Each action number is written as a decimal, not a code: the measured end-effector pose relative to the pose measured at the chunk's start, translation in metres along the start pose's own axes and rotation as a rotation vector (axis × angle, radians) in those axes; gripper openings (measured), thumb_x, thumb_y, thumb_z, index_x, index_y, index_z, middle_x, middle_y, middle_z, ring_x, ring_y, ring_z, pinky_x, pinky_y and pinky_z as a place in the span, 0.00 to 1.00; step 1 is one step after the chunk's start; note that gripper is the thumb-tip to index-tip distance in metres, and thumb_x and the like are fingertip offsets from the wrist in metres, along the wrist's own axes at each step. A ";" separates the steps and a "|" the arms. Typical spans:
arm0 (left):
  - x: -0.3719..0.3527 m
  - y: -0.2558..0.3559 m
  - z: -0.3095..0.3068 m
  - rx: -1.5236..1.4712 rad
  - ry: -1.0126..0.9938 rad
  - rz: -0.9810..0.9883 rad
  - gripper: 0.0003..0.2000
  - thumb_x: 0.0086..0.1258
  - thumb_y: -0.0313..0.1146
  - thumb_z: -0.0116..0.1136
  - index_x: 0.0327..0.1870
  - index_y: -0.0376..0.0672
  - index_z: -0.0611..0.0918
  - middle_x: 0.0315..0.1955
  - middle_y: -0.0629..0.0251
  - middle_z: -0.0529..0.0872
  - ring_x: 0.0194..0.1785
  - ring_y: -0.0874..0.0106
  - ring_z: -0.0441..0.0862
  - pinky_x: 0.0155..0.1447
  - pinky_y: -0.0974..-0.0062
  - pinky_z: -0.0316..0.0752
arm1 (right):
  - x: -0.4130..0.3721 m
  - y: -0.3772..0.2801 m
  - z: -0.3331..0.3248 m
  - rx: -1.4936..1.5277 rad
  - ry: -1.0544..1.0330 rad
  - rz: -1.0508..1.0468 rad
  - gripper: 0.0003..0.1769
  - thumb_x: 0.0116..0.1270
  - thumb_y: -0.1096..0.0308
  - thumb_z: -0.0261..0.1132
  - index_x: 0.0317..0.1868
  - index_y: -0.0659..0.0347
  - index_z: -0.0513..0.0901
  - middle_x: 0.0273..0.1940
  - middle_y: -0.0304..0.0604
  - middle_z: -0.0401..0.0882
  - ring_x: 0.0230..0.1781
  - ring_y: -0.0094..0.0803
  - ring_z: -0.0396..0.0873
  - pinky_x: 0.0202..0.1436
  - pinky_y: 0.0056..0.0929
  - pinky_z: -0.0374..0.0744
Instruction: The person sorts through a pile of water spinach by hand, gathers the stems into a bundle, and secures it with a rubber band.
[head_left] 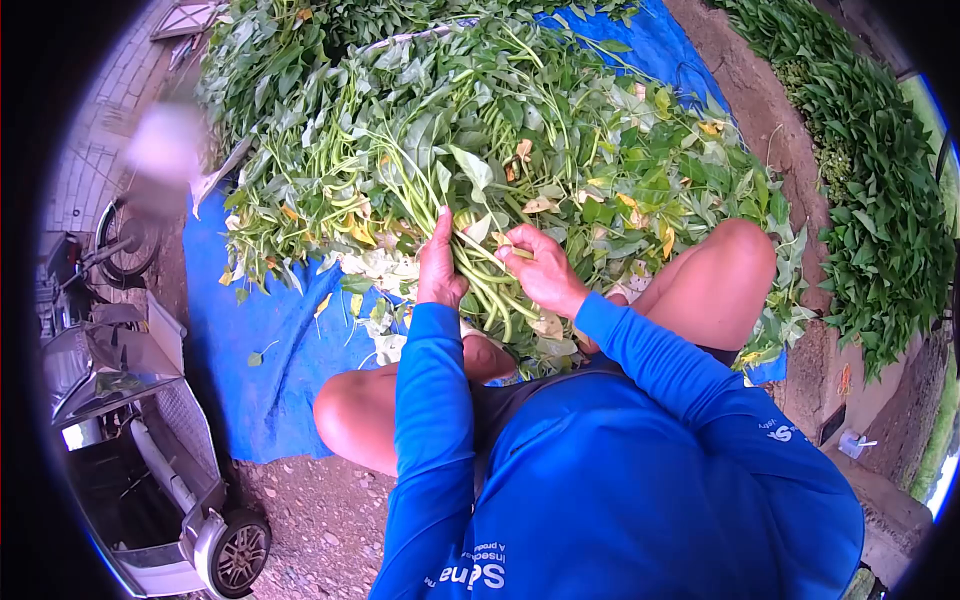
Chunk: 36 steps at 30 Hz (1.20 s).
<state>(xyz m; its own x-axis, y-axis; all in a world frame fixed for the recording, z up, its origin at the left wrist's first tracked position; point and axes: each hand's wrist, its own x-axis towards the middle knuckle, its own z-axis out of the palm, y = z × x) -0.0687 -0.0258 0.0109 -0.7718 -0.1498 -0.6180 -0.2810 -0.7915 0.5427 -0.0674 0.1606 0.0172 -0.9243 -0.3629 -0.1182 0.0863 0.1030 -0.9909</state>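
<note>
My left hand (440,265) is closed round a bunch of water spinach (410,190), its thumb pointing up along the stems. The leafy ends fan out away from me, and the pale green cut ends (490,300) hang toward my lap. My right hand (545,270) is closed just to the right, its thumb and finger pinching at a stem of the same bunch. A large heap of loose greens (340,110) lies in front of both hands, with yellow and brown leaves (540,205) among it.
A blue tarp (270,370) lies under the heap, with my bent knees at either side. More greens (870,200) are piled along the right. At the left stand a vehicle with an open body (150,450) and a bicycle-like wheel (128,240). A pale blur (165,145) covers the upper left.
</note>
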 end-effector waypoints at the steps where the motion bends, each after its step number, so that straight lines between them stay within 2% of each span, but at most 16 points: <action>1: -0.010 0.003 0.012 -0.018 0.022 -0.007 0.23 0.79 0.54 0.69 0.56 0.41 0.84 0.44 0.60 0.91 0.44 0.63 0.91 0.52 0.55 0.89 | -0.003 -0.001 0.001 0.061 0.010 -0.007 0.10 0.78 0.71 0.70 0.52 0.67 0.81 0.49 0.46 0.87 0.53 0.33 0.86 0.62 0.36 0.83; 4: 0.009 0.002 0.000 -0.065 0.096 -0.010 0.22 0.77 0.57 0.71 0.42 0.49 0.77 0.27 0.70 0.76 0.28 0.72 0.77 0.39 0.63 0.82 | -0.013 -0.014 0.000 0.213 0.012 0.015 0.09 0.80 0.74 0.68 0.54 0.66 0.77 0.50 0.44 0.83 0.53 0.34 0.85 0.63 0.36 0.83; 9: 0.000 0.032 0.009 -0.203 0.180 0.227 0.20 0.77 0.53 0.72 0.46 0.47 0.78 0.25 0.72 0.77 0.27 0.76 0.76 0.35 0.68 0.82 | -0.026 -0.080 -0.048 0.205 -0.061 0.012 0.07 0.84 0.71 0.63 0.56 0.64 0.79 0.49 0.41 0.82 0.44 0.25 0.84 0.49 0.29 0.84; 11: -0.007 0.057 0.005 -0.109 0.190 0.301 0.20 0.77 0.51 0.73 0.46 0.46 0.77 0.25 0.71 0.77 0.27 0.76 0.77 0.35 0.68 0.82 | 0.006 -0.092 -0.105 0.040 0.155 0.012 0.08 0.85 0.69 0.62 0.56 0.62 0.82 0.41 0.35 0.84 0.42 0.22 0.83 0.42 0.25 0.80; 12: -0.014 0.066 0.007 -0.100 0.205 0.320 0.19 0.77 0.51 0.73 0.42 0.48 0.77 0.25 0.73 0.76 0.27 0.76 0.77 0.36 0.69 0.81 | 0.026 -0.105 -0.138 -0.014 0.253 0.083 0.06 0.84 0.66 0.64 0.53 0.59 0.83 0.41 0.35 0.86 0.34 0.17 0.78 0.35 0.19 0.75; 13: -0.023 0.076 0.011 -0.089 0.217 0.343 0.19 0.77 0.52 0.73 0.39 0.49 0.77 0.24 0.74 0.75 0.27 0.77 0.76 0.37 0.70 0.80 | 0.048 -0.108 -0.181 -0.290 0.328 0.228 0.12 0.81 0.65 0.67 0.58 0.61 0.84 0.47 0.43 0.89 0.41 0.26 0.84 0.45 0.30 0.82; 14: -0.033 0.084 0.016 -0.053 0.267 0.370 0.18 0.76 0.49 0.75 0.40 0.47 0.79 0.25 0.74 0.75 0.27 0.77 0.76 0.37 0.70 0.80 | 0.063 -0.089 -0.223 -0.888 0.434 0.090 0.23 0.77 0.62 0.70 0.66 0.64 0.82 0.56 0.55 0.90 0.52 0.40 0.88 0.59 0.42 0.84; 16: -0.040 0.094 0.013 -0.009 0.276 0.396 0.17 0.75 0.46 0.76 0.43 0.45 0.81 0.27 0.73 0.76 0.27 0.78 0.76 0.35 0.71 0.80 | 0.085 -0.066 -0.224 -1.306 0.671 0.082 0.27 0.74 0.61 0.71 0.68 0.64 0.82 0.61 0.62 0.87 0.61 0.51 0.86 0.69 0.43 0.81; 18: -0.043 0.101 0.016 0.029 0.301 0.448 0.16 0.74 0.44 0.77 0.44 0.44 0.82 0.26 0.72 0.78 0.26 0.77 0.77 0.34 0.70 0.80 | 0.116 -0.036 -0.213 -1.210 0.602 -0.003 0.27 0.71 0.61 0.71 0.68 0.64 0.83 0.62 0.65 0.87 0.63 0.57 0.86 0.71 0.44 0.80; 19: -0.048 0.104 0.019 0.021 0.318 0.456 0.16 0.74 0.44 0.77 0.44 0.44 0.82 0.26 0.72 0.78 0.26 0.77 0.77 0.34 0.70 0.80 | 0.129 -0.014 -0.189 -0.902 0.404 -0.056 0.26 0.71 0.62 0.70 0.67 0.64 0.84 0.59 0.64 0.88 0.60 0.57 0.87 0.70 0.45 0.82; 20: -0.053 0.108 0.022 0.016 0.337 0.459 0.16 0.74 0.44 0.77 0.44 0.43 0.82 0.26 0.72 0.79 0.26 0.77 0.77 0.34 0.70 0.80 | 0.132 -0.001 -0.154 -0.694 0.170 -0.038 0.20 0.70 0.64 0.68 0.59 0.61 0.90 0.52 0.60 0.91 0.53 0.54 0.90 0.65 0.46 0.85; 22: -0.059 0.115 0.024 0.021 0.357 0.486 0.16 0.74 0.44 0.77 0.44 0.43 0.82 0.26 0.72 0.79 0.26 0.77 0.78 0.33 0.71 0.80 | 0.135 0.019 -0.090 -0.806 -0.134 0.029 0.13 0.71 0.63 0.65 0.46 0.58 0.94 0.46 0.56 0.93 0.48 0.56 0.91 0.60 0.49 0.87; 25: -0.068 0.123 0.023 0.006 0.434 0.521 0.15 0.76 0.43 0.75 0.41 0.43 0.81 0.23 0.72 0.77 0.23 0.77 0.76 0.30 0.72 0.79 | 0.140 0.059 -0.029 -0.841 0.028 -0.036 0.15 0.72 0.66 0.65 0.55 0.57 0.91 0.56 0.56 0.85 0.61 0.57 0.83 0.67 0.54 0.81; 27: -0.071 0.123 0.016 0.009 0.434 0.511 0.16 0.76 0.43 0.75 0.40 0.42 0.80 0.24 0.71 0.78 0.23 0.76 0.77 0.30 0.71 0.79 | 0.147 0.066 -0.012 -0.902 0.093 -0.107 0.15 0.72 0.65 0.67 0.56 0.57 0.90 0.54 0.56 0.85 0.61 0.56 0.82 0.67 0.54 0.81; 33: -0.064 0.123 0.003 -0.047 0.485 0.489 0.16 0.75 0.42 0.76 0.41 0.42 0.80 0.24 0.69 0.78 0.23 0.74 0.77 0.29 0.70 0.80 | 0.160 0.020 -0.032 -0.901 -0.122 -0.140 0.13 0.74 0.65 0.69 0.52 0.62 0.90 0.51 0.55 0.87 0.56 0.59 0.84 0.65 0.52 0.81; 36: -0.059 0.123 -0.001 -0.043 0.453 0.466 0.16 0.74 0.42 0.76 0.45 0.42 0.81 0.25 0.71 0.79 0.25 0.75 0.79 0.31 0.70 0.80 | 0.162 -0.047 -0.056 -0.707 -0.234 -0.004 0.13 0.76 0.63 0.69 0.53 0.60 0.91 0.48 0.48 0.90 0.45 0.44 0.87 0.52 0.46 0.84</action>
<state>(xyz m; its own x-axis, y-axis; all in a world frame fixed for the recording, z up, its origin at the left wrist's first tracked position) -0.0566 -0.1145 0.1135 -0.4878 -0.7107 -0.5069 0.0559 -0.6049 0.7943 -0.2422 0.1493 0.0481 -0.8142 -0.5438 -0.2035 -0.2496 0.6443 -0.7229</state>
